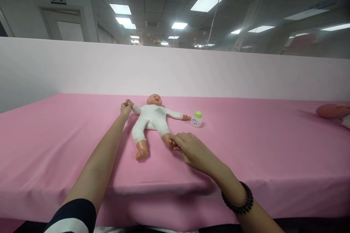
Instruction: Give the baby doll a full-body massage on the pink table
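A baby doll (154, 114) in a white bodysuit lies face up on the pink cover, its head toward the wall and its arms spread. My left hand (125, 107) is closed around the doll's hand at the left. At the doll's foot on the right, my right hand (191, 150) has its thumb and fingers closed on the foot, whose toes are partly hidden. The doll's other foot (142, 151) rests free on the cover. Just beyond its outstretched right-side hand stands a small clear bottle (196, 121) with a green cap.
Pink cloth (259, 142) covers the wide table and hangs over its front edge. Part of a second doll (332, 111) lies at the far right. A low white wall (175, 69) runs along the back, with glass above it.
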Motion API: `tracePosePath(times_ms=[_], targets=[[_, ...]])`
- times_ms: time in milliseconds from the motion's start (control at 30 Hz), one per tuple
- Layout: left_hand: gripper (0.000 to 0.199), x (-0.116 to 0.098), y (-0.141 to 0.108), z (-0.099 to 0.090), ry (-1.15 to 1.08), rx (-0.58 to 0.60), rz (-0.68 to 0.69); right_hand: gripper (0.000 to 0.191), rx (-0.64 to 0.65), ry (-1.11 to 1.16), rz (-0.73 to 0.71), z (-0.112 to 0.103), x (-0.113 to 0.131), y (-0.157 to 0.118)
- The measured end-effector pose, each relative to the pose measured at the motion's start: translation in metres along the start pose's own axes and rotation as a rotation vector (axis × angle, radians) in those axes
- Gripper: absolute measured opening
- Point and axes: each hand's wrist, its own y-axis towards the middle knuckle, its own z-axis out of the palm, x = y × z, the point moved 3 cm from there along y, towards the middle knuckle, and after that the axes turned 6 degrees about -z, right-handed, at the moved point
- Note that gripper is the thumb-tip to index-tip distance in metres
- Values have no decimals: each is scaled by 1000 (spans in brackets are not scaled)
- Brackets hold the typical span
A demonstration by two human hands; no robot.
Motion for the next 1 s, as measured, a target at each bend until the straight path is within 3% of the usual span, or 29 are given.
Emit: tracePosePath(times_ms=[100, 200, 367, 433, 533, 600, 733, 867, 933, 1000], targets=[[16, 3, 1, -6, -29, -9, -30, 33, 27, -69, -8, 10, -2, 2], [23, -7, -10, 2, -64, 65, 36, 30, -65, -59, 0, 9, -15, 38], [22, -25, -39, 37, 72, 496, 256, 21, -167, 20, 78, 3, -38, 103], [20, -27, -43, 43, 129, 542, 301, 21, -151, 54, 95, 4, -39, 106], [22, -25, -35, 34, 106, 410, 283, 21, -147, 99, 78, 4, -31, 80], [21, -19, -24, 19, 82, 254, 235, 22, -129, 137, 49, 4, -23, 51], [15, 4, -6, -15, 82, -39, 38, 25, 9, 110, 17, 11, -8, 3], [23, 25, -1, -35, 137, -170, -143, 14, 87, 136, 62, 19, -6, -11], [30, 30, 0, -40, 178, -220, -209, 8, 88, 231, 70, 18, -10, -9], [36, 33, 3, -41, 217, -250, -242, 14, 88, 373, 65, 14, -18, -6]])
